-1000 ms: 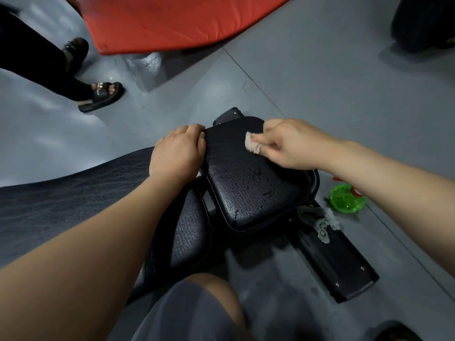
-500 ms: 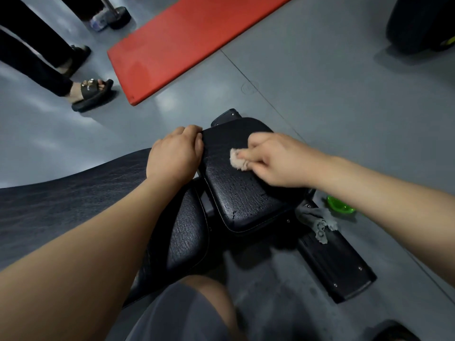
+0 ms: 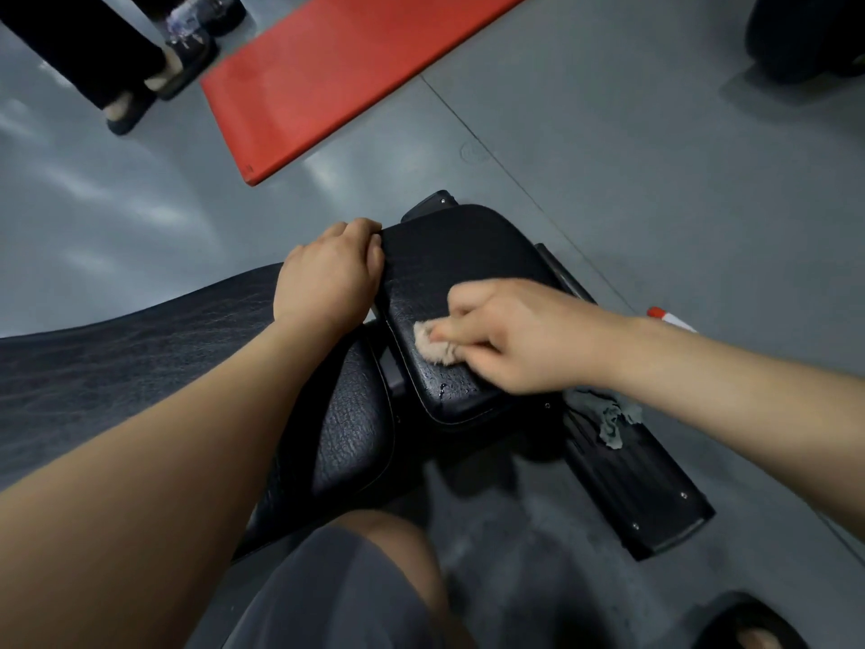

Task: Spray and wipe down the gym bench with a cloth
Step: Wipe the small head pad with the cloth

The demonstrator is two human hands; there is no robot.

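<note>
Head view is showing the gym bench's black seat pad point(image 3: 461, 260) being gripped at its left edge by the left hand point(image 3: 327, 278), with the fingers being curled over the rim. A small beige cloth point(image 3: 433, 346) is being pinched by the right hand point(image 3: 510, 339) and pressed onto the near part of the pad, beside wet droplets. A crumpled grey rag point(image 3: 611, 416) is lying on the black base foot point(image 3: 636, 480), under the right wrist. A red mat point(image 3: 337, 72) is lying on the floor beyond.
</note>
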